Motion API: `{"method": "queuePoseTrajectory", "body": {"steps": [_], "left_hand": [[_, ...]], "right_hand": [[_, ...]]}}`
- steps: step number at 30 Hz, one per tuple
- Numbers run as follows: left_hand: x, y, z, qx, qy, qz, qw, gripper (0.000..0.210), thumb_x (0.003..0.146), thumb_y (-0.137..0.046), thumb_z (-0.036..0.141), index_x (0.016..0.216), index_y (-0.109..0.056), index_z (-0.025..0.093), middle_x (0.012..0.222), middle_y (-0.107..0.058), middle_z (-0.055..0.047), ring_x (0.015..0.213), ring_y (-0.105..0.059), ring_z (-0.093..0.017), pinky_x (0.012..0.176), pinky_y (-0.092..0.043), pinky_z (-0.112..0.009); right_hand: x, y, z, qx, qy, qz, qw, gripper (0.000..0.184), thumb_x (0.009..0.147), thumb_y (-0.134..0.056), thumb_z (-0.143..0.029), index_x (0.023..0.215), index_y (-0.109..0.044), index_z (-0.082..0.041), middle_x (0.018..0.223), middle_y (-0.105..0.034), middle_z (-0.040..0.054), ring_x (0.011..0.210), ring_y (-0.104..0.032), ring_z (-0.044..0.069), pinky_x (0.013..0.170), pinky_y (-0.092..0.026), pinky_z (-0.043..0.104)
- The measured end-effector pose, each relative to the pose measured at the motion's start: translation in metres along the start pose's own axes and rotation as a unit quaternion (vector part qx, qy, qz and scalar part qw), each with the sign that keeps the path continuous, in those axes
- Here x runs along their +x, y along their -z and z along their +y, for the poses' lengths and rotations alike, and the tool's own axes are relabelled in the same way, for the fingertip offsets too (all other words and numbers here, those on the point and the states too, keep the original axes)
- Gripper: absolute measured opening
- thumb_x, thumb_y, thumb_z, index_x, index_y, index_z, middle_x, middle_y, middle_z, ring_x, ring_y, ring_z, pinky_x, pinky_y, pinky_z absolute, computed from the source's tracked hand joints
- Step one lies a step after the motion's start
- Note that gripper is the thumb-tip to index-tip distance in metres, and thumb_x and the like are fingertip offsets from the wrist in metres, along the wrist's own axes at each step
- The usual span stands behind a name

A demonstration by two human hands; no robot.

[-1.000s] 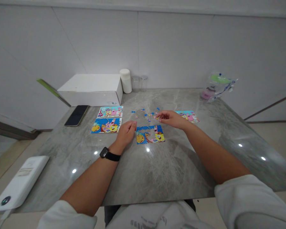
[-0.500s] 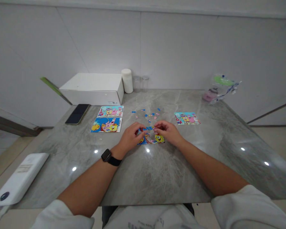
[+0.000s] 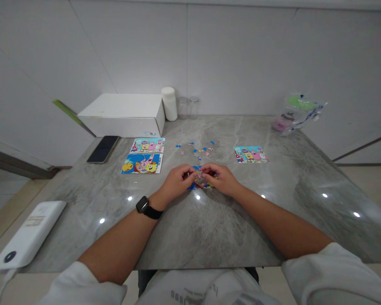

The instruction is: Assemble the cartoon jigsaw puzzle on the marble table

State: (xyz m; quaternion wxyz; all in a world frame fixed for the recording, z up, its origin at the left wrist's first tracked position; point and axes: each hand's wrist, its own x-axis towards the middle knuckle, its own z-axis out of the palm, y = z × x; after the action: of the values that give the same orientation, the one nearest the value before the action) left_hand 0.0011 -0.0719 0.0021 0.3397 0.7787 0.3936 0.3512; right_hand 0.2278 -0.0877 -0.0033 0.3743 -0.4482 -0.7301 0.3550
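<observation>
A partly assembled cartoon jigsaw puzzle (image 3: pixel 193 186) lies flat on the table in front of me, with a gap in its middle where the grey tabletop shows. My left hand (image 3: pixel 178 178) comes over its left side, thumb and fingers pinched together. From the other side my right hand (image 3: pixel 221 177) leans in, fingers curled and pinched too. Their fingertips nearly meet at a small pinkish jigsaw piece (image 3: pixel 199 173), above the gap; its outline is mostly hidden. Beyond the hands, several loose jigsaw pieces (image 3: pixel 207 153) in blue and pink are scattered.
Two cartoon picture cards (image 3: pixel 141 163) lie at left, another cartoon card (image 3: pixel 251 155) at right. Further out are a phone (image 3: pixel 103 149), a white box (image 3: pixel 120 125), a white bottle (image 3: pixel 169 105), two clear jars (image 3: pixel 188 109), a bagged cup (image 3: pixel 292 116) and a white power bank (image 3: pixel 30 233).
Both hands have drawn together over the puzzle, my left moving right and my right slightly left. Their fingertips now almost touch. The view has tilted a little.
</observation>
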Motion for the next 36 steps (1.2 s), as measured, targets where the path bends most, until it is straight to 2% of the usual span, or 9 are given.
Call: {"method": "queuePoseTrajectory", "body": {"steps": [4, 7, 12, 16, 21, 26, 36], "left_hand": [[-0.001, -0.002, 0.002, 0.006, 0.009, -0.018, 1.000, 0.020, 0.098, -0.063, 0.032, 0.086, -0.072, 0.018, 0.081, -0.069, 0.000, 0.070, -0.057, -0.013, 0.065, -0.040, -0.026], [-0.001, -0.003, 0.003, 0.012, 0.003, -0.029, 1.000, 0.020, 0.099, -0.064, 0.032, 0.086, -0.072, 0.019, 0.081, -0.070, 0.000, 0.072, -0.058, -0.013, 0.066, -0.041, -0.026], [-0.002, -0.002, -0.001, 0.056, -0.013, -0.022, 0.998, 0.017, 0.102, -0.063, 0.031, 0.092, -0.072, 0.020, 0.087, -0.070, -0.002, 0.077, -0.061, -0.015, 0.072, -0.046, -0.028], [-0.002, -0.001, -0.009, 0.105, -0.029, -0.006, 0.994, 0.008, 0.099, -0.065, 0.025, 0.102, -0.071, 0.020, 0.096, -0.070, -0.003, 0.084, -0.063, -0.016, 0.079, -0.049, -0.030], [-0.003, 0.000, -0.013, 0.132, -0.032, -0.019, 0.991, 0.016, 0.096, -0.064, 0.018, 0.110, -0.071, 0.021, 0.100, -0.069, -0.004, 0.088, -0.065, -0.018, 0.083, -0.052, -0.032], [-0.004, 0.000, -0.010, 0.148, -0.042, -0.028, 0.988, 0.020, 0.094, -0.063, 0.015, 0.112, -0.071, 0.022, 0.105, -0.069, -0.005, 0.097, -0.066, -0.020, 0.087, -0.054, -0.034], [-0.005, 0.000, -0.005, 0.140, -0.058, -0.038, 0.988, 0.014, 0.098, -0.070, 0.031, 0.108, -0.071, 0.023, 0.105, -0.070, -0.005, 0.099, -0.067, -0.021, 0.090, -0.053, -0.035]], "right_hand": [[0.000, 0.003, -0.002, -0.054, 0.059, 0.010, 0.997, 0.020, 0.098, -0.064, -0.034, 0.109, -0.077, -0.022, 0.099, -0.079, 0.0062, 0.085, -0.070, 0.020, 0.079, -0.053, 0.032], [0.000, 0.002, -0.003, -0.053, 0.076, -0.002, 0.996, 0.020, 0.094, -0.068, -0.030, 0.110, -0.077, -0.022, 0.099, -0.079, 0.0055, 0.084, -0.070, 0.019, 0.079, -0.053, 0.031], [0.003, 0.006, 0.002, -0.042, 0.038, 0.008, 0.998, 0.014, 0.092, -0.070, -0.027, 0.102, -0.078, -0.022, 0.089, -0.079, 0.0027, 0.076, -0.067, 0.017, 0.073, -0.051, 0.029], [0.005, 0.012, 0.007, -0.073, 0.042, 0.014, 0.996, 0.010, 0.092, -0.070, -0.026, 0.094, -0.079, -0.022, 0.088, -0.079, 0.0030, 0.079, -0.068, 0.017, 0.077, -0.050, 0.030], [0.006, 0.011, 0.010, -0.102, 0.045, 0.011, 0.994, 0.011, 0.091, -0.071, -0.023, 0.094, -0.081, -0.024, 0.092, -0.080, 0.0040, 0.085, -0.071, 0.020, 0.083, -0.051, 0.033], [0.006, 0.010, 0.013, -0.110, 0.021, 0.028, 0.993, 0.012, 0.090, -0.071, -0.024, 0.094, -0.081, -0.026, 0.091, -0.080, 0.0031, 0.085, -0.071, 0.021, 0.082, -0.051, 0.034], [0.006, 0.007, 0.015, -0.013, -0.051, 0.062, 0.997, 0.018, 0.088, -0.070, -0.036, 0.094, -0.079, -0.022, 0.083, -0.078, 0.0017, 0.074, -0.068, 0.018, 0.072, -0.051, 0.031]]}}
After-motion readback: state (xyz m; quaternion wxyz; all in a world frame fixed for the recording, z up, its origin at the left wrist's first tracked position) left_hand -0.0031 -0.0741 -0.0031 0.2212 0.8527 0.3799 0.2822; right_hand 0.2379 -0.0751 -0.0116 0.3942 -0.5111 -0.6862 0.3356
